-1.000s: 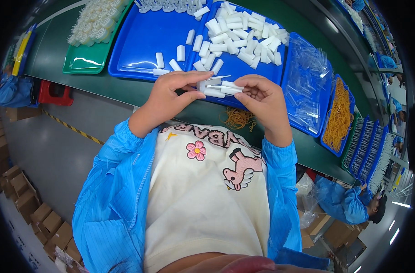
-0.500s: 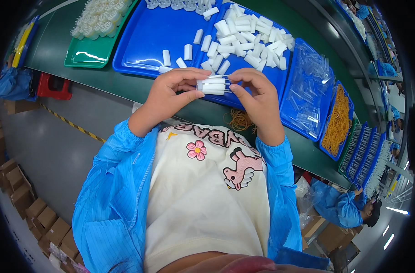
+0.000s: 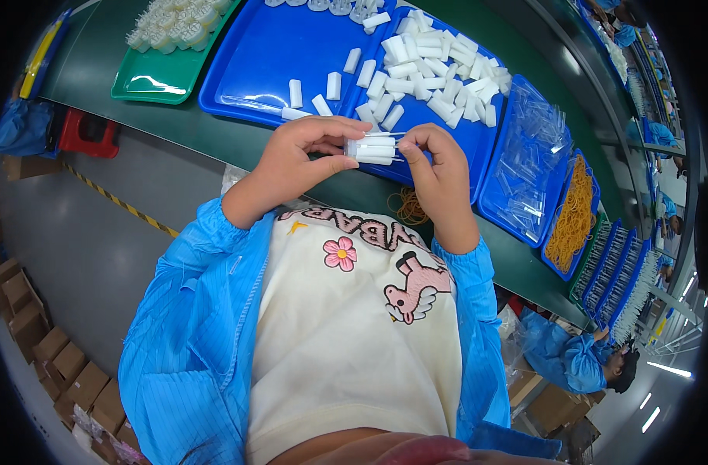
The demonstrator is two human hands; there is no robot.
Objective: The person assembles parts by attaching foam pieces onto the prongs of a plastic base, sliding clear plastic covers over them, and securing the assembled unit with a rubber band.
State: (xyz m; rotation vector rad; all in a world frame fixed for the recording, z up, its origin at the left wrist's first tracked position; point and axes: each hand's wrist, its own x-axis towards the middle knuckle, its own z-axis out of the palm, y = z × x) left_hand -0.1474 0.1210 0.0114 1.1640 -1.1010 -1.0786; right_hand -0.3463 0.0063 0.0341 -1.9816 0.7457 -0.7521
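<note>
My left hand (image 3: 296, 155) grips the clear round base of a small assembly (image 3: 376, 150) between thumb and fingers. White foam-like blocks sit side by side on it, lying sideways, and thin pale pins stick out past them toward the right. At those pin ends my right hand (image 3: 441, 174) has its thumb and index finger pinched together; a pin tip seems to lie between them, though the fingers partly hide it. Just beyond both hands, a blue tray (image 3: 261, 66) holds a few loose white blocks (image 3: 334, 85), with a large pile of white blocks (image 3: 439, 70) in the tray beside it.
At the far left, a green tray (image 3: 148, 81) carries white round pronged parts (image 3: 176, 27). Rightward stand a blue tray of clear plastic tubes (image 3: 528, 155), a tray of yellow-orange rubber bands (image 3: 573, 221) and racks of thin parts (image 3: 614, 263). Several rubber bands (image 3: 408, 207) lie near my right wrist.
The trays appear shifted slightly right in the view. My right hand's fingers have drawn together at the pin ends, while my left hand keeps hold of the assembly.
</note>
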